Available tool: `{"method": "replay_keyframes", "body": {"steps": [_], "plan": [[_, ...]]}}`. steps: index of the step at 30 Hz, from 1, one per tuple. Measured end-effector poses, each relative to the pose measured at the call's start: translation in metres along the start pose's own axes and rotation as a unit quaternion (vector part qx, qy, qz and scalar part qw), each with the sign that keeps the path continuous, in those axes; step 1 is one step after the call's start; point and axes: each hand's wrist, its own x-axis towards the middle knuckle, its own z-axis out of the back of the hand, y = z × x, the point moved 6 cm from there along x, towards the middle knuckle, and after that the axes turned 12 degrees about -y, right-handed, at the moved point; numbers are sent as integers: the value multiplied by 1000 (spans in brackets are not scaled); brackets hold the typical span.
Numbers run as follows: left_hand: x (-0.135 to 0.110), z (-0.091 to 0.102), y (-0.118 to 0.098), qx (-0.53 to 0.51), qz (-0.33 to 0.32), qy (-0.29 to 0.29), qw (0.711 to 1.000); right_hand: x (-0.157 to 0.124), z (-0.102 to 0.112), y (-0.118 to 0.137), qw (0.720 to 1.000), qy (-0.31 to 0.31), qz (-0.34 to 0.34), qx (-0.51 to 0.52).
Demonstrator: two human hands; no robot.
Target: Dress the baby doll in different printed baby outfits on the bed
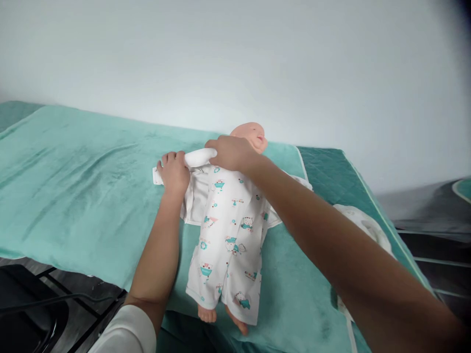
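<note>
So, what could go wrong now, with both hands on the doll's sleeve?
The right hand grips the white sleeve near the shoulder of the doll; a hard pull could roll it sideways. The left hand holds the sleeve's end, so the fabric may bunch or stretch. The feet lie near the front edge of the blanket; the doll might slide off.

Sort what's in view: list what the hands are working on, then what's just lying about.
In hand:
- doll
- printed romper
- white sleeve, gripped by the right hand
- left hand, pressing the romper's edge

Lying about:
- teal towel, only an underlay
- white cloth beside the towel
- black chair, by the floor
</note>
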Motion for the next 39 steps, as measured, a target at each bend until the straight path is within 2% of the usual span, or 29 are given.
{"method": "replay_keyframes", "body": {"steps": [4, 7, 10, 12, 14, 16, 19, 22, 24, 26, 28, 31, 33, 35, 37, 39], "plan": [[-4, -10, -21, -29, -110, 42, 993, 9, -13, 17, 1000, 5, 11, 28], [-4, -14, -26, -21, -130, 46, 990, 5, -10, 14, 995, -34, -4, 93], [-1, -14, -21, 3, -103, 34, 994, -16, -4, -7, 972, -110, -38, 203], [1, -11, -15, 13, -74, 22, 997, -39, -5, -32, 939, -187, -81, 276], [2, -9, -8, 26, -41, 16, 999, -66, -16, -62, 898, -269, -146, 318], [2, -10, -3, 38, -19, 19, 999, -91, -36, -86, 880, -307, -203, 300], [1, -12, 0, 39, -13, 27, 999, -112, -61, -101, 900, -318, -209, 211], [-1, -7, -1, 6, -9, 34, 999, -118, -70, -111, 917, -310, -206, 144], [-2, 5, -9, -53, -17, 21, 998, -120, -70, -124, 910, -310, -237, 138], [-3, 23, -27, -136, -42, 1, 990, -122, -72, -138, 894, -313, -280, 154], [-4, 40, -58, -207, -94, 12, 974, -123, -75, -147, 884, -311, -305, 169], [-9, 45, -127, -218, -239, 103, 941, -123, -79, -149, 885, -303, -315, 161], [-13, 35, -172, -152, -334, 169, 915, -123, -80, -148, 886, -298, -319, 157], [-17, 15, -206, -65, -378, 248, 890, -122, -80, -147, 888, -291, -316, 162], [-21, -5, -227, 12, -395, 303, 867, -121, -80, -146, 892, -281, -312, 168], [-25, -21, -241, 57, -406, 304, 860, -120, -79, -148, 895, -267, -317, 167]]}}
